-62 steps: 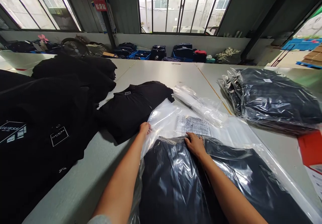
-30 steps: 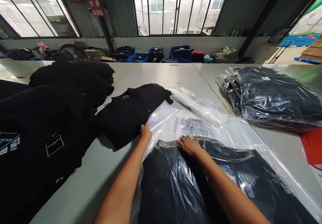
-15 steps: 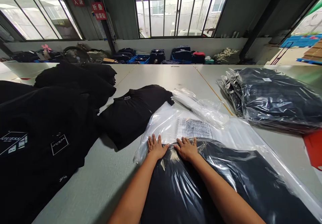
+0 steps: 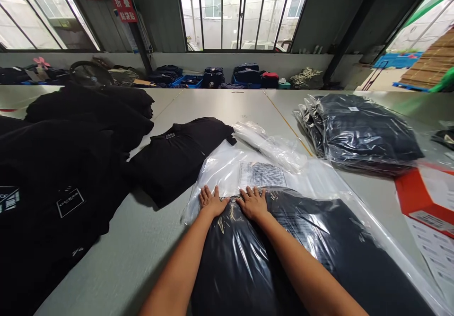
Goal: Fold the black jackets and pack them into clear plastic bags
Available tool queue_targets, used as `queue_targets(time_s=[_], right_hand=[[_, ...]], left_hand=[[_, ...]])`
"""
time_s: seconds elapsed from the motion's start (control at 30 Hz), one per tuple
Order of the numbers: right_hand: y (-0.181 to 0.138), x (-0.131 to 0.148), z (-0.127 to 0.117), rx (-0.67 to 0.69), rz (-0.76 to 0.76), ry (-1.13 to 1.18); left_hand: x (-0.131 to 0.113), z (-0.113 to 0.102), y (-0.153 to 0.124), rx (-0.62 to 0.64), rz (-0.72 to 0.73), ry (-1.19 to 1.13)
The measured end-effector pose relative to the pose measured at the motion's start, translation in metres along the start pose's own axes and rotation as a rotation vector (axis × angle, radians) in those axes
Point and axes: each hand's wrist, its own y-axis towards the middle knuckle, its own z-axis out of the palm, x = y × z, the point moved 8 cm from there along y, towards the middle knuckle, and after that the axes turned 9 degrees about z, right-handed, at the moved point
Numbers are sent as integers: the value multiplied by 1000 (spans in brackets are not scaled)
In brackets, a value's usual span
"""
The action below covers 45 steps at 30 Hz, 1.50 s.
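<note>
Under both palms lies a dark garment in a clear plastic bag (image 4: 230,268), close to me on the table. My left hand (image 4: 213,202) rests flat on the bag's far left corner with its fingers spread. Beside it, my right hand (image 4: 254,203) presses flat near the middle of the same far edge, fingers apart. More clear plastic bags (image 4: 220,169) with printed text extend beyond my fingertips. To the right, another dark garment (image 4: 347,240) shows through plastic. A folded black shirt (image 4: 184,155) with a neck label sits beyond my left hand.
Piled black shirts with GUESS prints (image 4: 71,164) cover the left of the table (image 4: 142,245). Bagged dark garments (image 4: 362,131) are stacked at the back right, near a red and white box (image 4: 418,188). A rolled plastic bundle (image 4: 269,145) lies in the middle.
The view has turned slightly to the right, so more of the red and white box shows. Both hands stay flat on the bagged garment, with little visible movement.
</note>
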Motion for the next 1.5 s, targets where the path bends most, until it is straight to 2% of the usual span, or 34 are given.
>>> queue_targets(time_s=[0.13, 0.33, 0.47, 0.53, 0.63, 0.73, 0.8, 0.9, 0.97, 1.03, 1.1, 1.2, 1.3, 1.4, 1.5], right_hand=[[-4, -2, -4, -42, 26, 40], [-3, -4, -2, -72, 20, 58], [-6, -3, -1, -101, 23, 77], [-6, -2, -2, -82, 21, 77], [-4, -4, -7, 15, -4, 92], [-1, -19, -23, 65, -24, 91], [-1, -39, -32, 60, 6, 58], [-8, -70, -30, 97, 68, 29], [-15, -82, -24, 112, 54, 32], [-22, -89, -20, 104, 9, 40], [-26, -97, -19, 83, -9, 53], [-28, -120, -21, 61, 68, 79], [-29, -148, -24, 60, 154, 88], [-29, -174, -25, 55, 200, 90], [-28, -198, -25, 51, 237, 96]], left_hand=[[2, -1, 1, 61, -24, -19], [0, -1, -2, -33, -21, -38], [1, 3, 0, 8, -19, -5], [2, 0, 0, 44, -26, 14], [-3, -11, -1, 98, -72, 54], [-28, -31, -5, 13, -103, 165], [-66, -36, -6, -79, 23, 182], [-127, -11, -12, -65, 308, 87], [-147, 15, -19, -11, 378, 50], [-152, 34, -23, -28, 386, 76], [-149, 44, -27, -67, 399, 125], [-141, 46, -28, -72, 410, 166], [-142, 38, -28, -49, 359, 167], [-160, 24, -27, -119, 272, 191], [-196, 20, -28, -216, 305, 181]])
